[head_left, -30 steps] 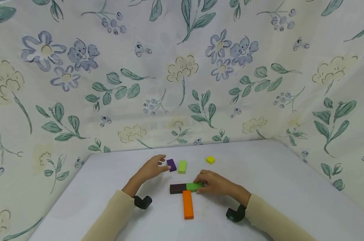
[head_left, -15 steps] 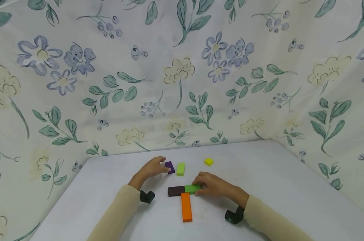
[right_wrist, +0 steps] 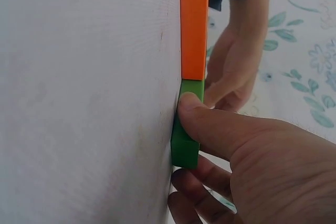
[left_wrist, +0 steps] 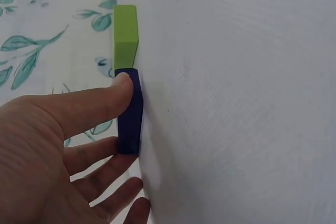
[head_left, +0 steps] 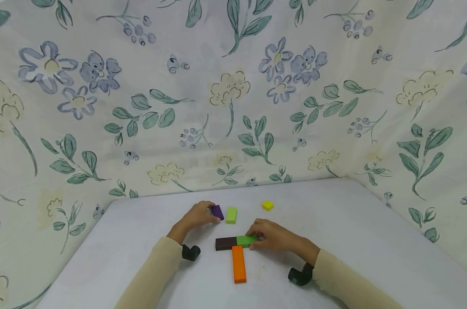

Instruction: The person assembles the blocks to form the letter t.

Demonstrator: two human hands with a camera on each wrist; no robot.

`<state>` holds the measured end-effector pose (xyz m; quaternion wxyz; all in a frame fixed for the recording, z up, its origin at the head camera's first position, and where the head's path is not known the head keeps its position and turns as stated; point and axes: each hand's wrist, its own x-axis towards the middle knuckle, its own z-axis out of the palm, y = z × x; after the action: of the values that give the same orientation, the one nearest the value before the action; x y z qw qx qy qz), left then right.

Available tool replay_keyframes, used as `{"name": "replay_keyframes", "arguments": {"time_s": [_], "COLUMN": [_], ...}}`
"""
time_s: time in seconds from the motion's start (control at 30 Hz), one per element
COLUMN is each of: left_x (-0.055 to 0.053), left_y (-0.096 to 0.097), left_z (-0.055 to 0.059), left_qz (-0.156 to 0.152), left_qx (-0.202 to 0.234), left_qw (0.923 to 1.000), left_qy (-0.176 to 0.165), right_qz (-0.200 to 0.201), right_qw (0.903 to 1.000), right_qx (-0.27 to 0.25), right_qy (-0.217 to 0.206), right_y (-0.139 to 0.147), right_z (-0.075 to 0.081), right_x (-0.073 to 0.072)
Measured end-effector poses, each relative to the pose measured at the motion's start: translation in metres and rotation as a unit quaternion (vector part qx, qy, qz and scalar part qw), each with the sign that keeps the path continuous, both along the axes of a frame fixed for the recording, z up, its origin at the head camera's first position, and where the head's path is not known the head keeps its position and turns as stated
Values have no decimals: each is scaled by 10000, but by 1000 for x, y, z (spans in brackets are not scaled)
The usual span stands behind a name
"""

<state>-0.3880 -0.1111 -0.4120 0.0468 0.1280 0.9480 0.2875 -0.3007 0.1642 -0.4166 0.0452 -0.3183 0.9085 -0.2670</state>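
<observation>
My left hand (head_left: 196, 216) pinches a purple block (head_left: 217, 212) lying on the white table, its thumb on one end and fingertips at the other. In the left wrist view the thumb lies over the top part of this purple block (left_wrist: 131, 124). My right hand (head_left: 274, 235) holds the right end of a green block (head_left: 243, 241). That block meets a dark brown block (head_left: 225, 243) end to end. Below their joint an orange block (head_left: 239, 265) points toward me, touching the row. The right wrist view shows the thumb on the green block (right_wrist: 185, 153).
A light green block (head_left: 231, 215) lies just right of the purple one. Farther back and to the right is a small yellow block (head_left: 268, 205). A floral cloth (head_left: 202, 167) hangs behind the white table (head_left: 334, 206).
My left hand's fingers have closed in on the purple block, which they stood partly apart from before. The right hand stays at the green block. The view has shifted slightly.
</observation>
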Motion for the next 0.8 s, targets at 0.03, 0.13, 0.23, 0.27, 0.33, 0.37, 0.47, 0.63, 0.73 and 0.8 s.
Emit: {"name": "replay_keyframes", "arguments": {"time_s": [0.03, 0.13, 0.23, 0.27, 0.33, 0.37, 0.47, 0.63, 0.73, 0.8], "left_x": [-1, -4, -4, -3, 0, 1, 6, 19, 28, 33], "left_y": [0, 0, -1, -1, -1, -2, -1, 4, 8, 10], "left_z": [0, -2, -1, 0, 1, 1, 3, 8, 11, 13], "left_qz": [8, 71, 100, 108, 106, 96, 30, -249, -465, -621], "left_qx": [2, 38, 128, 188, 344, 433, 703, 893, 868, 839], "left_qw": [10000, 10000, 9998, 9996, 9992, 9988, 9973, 9954, 9949, 9942], "left_qy": [17, -6, -109, -153, -199, -212, -219, -242, -239, -242], "right_qz": [-4, 56, 83, 77, 49, 43, 25, 78, 49, 48], "right_qw": [10000, 10000, 10000, 10000, 10000, 10000, 9999, 9999, 9999, 9999], "right_qx": [-1, -29, 3, 17, 44, 49, 78, 63, 79, 79], "right_qy": [-6, 14, 44, 56, 65, 67, 60, 115, 92, 75], "right_y": [1, 2, 2, 2, 2, 2, 1, 1, 1, 0], "right_z": [0, -1, -3, -3, -3, -2, 1, 4, 4, 4], "right_x": [-1, -3, -4, -4, -3, -3, -1, 2, 2, 2]}}
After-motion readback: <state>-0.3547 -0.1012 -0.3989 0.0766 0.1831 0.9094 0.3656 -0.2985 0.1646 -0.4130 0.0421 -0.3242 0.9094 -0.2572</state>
